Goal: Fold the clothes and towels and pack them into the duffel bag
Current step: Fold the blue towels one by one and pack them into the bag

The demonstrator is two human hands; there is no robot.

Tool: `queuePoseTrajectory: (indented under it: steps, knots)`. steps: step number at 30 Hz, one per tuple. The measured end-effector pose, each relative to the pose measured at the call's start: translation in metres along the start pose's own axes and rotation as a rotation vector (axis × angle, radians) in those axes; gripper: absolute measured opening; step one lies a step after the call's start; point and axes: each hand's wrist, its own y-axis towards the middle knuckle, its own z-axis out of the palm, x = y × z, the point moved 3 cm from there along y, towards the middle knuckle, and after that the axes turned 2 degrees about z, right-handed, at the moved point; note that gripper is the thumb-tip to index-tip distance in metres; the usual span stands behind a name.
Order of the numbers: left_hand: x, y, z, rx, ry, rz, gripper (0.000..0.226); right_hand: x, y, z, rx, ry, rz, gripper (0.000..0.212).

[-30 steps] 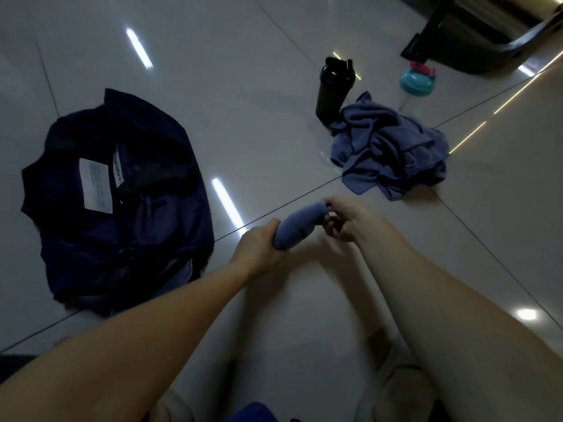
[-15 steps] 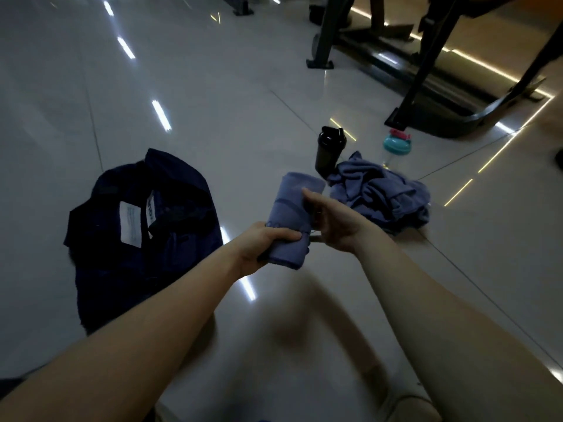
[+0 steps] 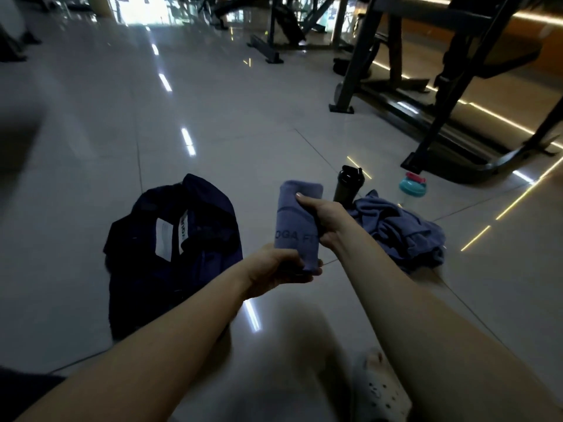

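Note:
A rolled blue-grey towel point(image 3: 295, 220) with printed letters stands upright in the air between my hands. My left hand point(image 3: 275, 269) grips its lower end from below. My right hand point(image 3: 323, 220) holds its right side, thumb pressed on the upper front. The dark navy duffel bag point(image 3: 170, 248) lies open on the floor to the left, a white label showing inside. A crumpled blue-grey cloth point(image 3: 399, 231) lies in a heap on the floor to the right, behind my right forearm.
A black shaker bottle point(image 3: 347, 185) stands just behind the towel, and a teal-lidded bottle point(image 3: 412, 187) further right. Black gym machine frames point(image 3: 438, 117) fill the back right. My foot in a light clog point(image 3: 380, 388) shows at the bottom. The floor is glossy tile.
The rolled towel was lifted from low and tilted to upright and higher. My right hand shifted onto its side, and the camera tilted up, showing more of the gym.

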Motion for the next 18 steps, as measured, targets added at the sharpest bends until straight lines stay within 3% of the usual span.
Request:
queuePoseTrajectory:
  steps: [4,9,11,14,18]
  knots:
    - [-0.006,-0.014,-0.019,-0.009,0.090,-0.089,0.037,-0.002,0.016,0.017,0.106,-0.052,0.081,0.030]
    - [-0.028,-0.044,-0.060,-0.138,0.367,-0.191,0.048,0.008,0.031,0.059,0.204,-0.138,0.033,0.044]
    - [-0.047,-0.054,-0.079,-0.313,0.367,-0.099,0.055,0.013,0.033,0.076,0.261,-0.208,0.008,0.056]
    - [-0.078,-0.064,-0.116,-0.648,0.151,0.115,0.062,0.005,0.032,0.102,0.342,-0.394,-0.022,0.063]
    - [-0.101,-0.069,-0.145,-0.659,0.216,0.150,0.041,-0.011,0.026,0.125,0.408,-0.628,-0.116,0.042]
